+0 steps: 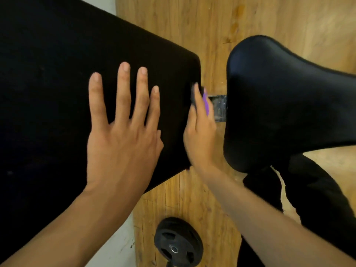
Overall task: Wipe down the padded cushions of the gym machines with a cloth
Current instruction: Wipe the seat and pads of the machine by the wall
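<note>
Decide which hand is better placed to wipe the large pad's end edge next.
Probably the right. The right hand holds the purple cloth at the end edge of the large black pad. The left hand lies flat on top, fingers spread, without a cloth.

The floor point(202, 26) is warm, honey-coloured wooden planking with visible grain; dark seams run lengthwise between the boards; an orange-brown knot point(238, 11) marks a plank near the upper edge. Along the planking's left edge lies a pale grey-white surface point(115, 247), scuffed with small dark specks; a sliver of the same pale tone shows at the top left corner. A black weight plate point(178, 242) lies flat on the planks near that left edge, its metal hub catching light. The lighting is soft and even, brighter towards the upper right.
</note>
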### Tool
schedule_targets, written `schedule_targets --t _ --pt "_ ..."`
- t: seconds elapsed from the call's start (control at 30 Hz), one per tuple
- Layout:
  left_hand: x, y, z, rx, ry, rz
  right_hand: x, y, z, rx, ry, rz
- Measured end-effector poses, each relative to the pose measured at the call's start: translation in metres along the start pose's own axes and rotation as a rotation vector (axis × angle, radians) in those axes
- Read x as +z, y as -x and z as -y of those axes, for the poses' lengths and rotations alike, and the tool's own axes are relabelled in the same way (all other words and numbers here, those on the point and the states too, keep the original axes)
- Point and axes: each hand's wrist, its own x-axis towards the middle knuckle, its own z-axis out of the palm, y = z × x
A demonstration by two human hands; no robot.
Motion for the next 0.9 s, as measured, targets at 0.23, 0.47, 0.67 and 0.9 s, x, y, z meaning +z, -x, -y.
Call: schedule_targets --t 0.23,0.47,0.67,0.9 --pt "0.0 0.0 -0.003 -0.003 0.051 0.001 0.005 -0.068 0.011 0.131 0.005 0.019" --pt "-0.002 -0.003 -0.001 -0.018 0.078 0.0 -0.015 0.016 -0.004 0.201 -0.097 0.082" --pt "-0.004 -0.003 -0.003 -0.012 0.053 0.026 -0.005 -0.025 -0.008 0.322 -0.086 0.078" --pt "-0.004 -0.006 -0.004 -0.015 0.059 0.033 -0.019 0.016 -0.013 0.332 -0.146 0.081"
